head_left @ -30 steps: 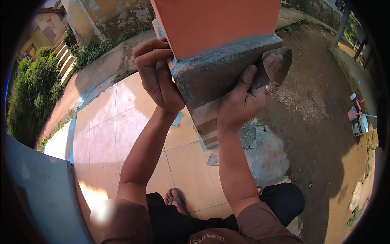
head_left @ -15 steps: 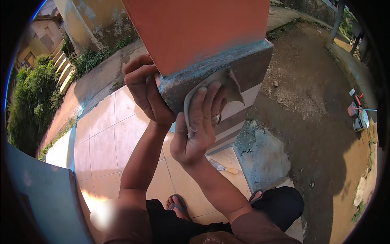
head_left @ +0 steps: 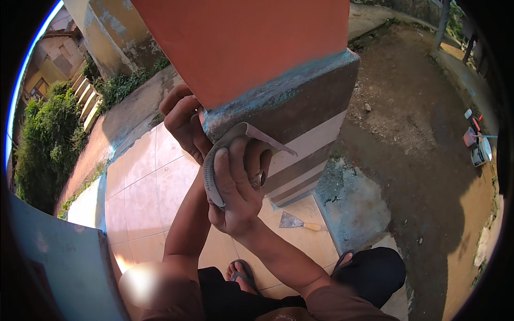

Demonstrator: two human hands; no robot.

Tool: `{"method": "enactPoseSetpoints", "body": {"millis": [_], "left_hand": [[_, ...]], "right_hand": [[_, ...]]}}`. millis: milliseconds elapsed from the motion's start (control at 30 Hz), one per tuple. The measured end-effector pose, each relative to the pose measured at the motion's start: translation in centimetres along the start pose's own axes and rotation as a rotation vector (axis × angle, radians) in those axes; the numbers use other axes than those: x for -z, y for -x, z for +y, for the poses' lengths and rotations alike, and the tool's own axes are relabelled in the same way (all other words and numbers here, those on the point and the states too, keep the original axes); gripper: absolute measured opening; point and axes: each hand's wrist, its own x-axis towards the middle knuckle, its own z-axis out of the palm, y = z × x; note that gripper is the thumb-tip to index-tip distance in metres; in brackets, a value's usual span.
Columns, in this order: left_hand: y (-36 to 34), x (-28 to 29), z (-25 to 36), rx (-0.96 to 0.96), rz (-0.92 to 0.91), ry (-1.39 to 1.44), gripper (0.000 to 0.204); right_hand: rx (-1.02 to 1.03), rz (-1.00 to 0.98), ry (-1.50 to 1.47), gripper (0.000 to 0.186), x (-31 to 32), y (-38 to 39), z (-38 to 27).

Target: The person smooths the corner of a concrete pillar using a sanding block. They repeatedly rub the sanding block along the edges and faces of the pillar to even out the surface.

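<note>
A pillar (head_left: pixel 249 53) has an orange upper part, a rough blue-stained ledge (head_left: pixel 289 80) and a striped lower face (head_left: pixel 308 155). My left hand (head_left: pixel 182 117) is curled round the pillar's left side at the ledge, its fingertips partly hidden. Just below, my right hand (head_left: pixel 235 187) grips a bent grey sheet of sandpaper (head_left: pixel 217 171) against the ledge's lower left corner, covering part of my left wrist. A scraper with a wooden handle (head_left: pixel 300 223) lies on the tiles beside the pillar's foot.
Pale tiles (head_left: pixel 142 200) lie under me. A blue low wall (head_left: pixel 56 251) is at lower left, shrubs (head_left: pixel 45 150) and steps (head_left: pixel 85 99) farther left. A dirt path (head_left: pixel 396 123) runs along the right, with buckets and tools (head_left: pixel 479 152) at its far edge.
My right hand has swept left and down along the ledge with the sandpaper, from the pillar's right part to its left corner. My left hand sits lower in the picture, still at the corner.
</note>
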Motion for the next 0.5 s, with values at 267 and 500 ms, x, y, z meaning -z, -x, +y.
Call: {"method": "enactPoseSetpoints", "body": {"millis": [267, 500], "left_hand": [[-0.4, 0.9, -0.4, 0.065, -0.079, -0.022, 0.032], [-0.1, 0.0, -1.1, 0.028, -0.107, 0.114, 0.041]], "right_hand": [[-0.141, 0.191, 0.033, 0.048, 1.8, -6.6, 4.0], [-0.064, 0.106, -0.033, 0.054, 0.9, -3.5, 2.7]]}}
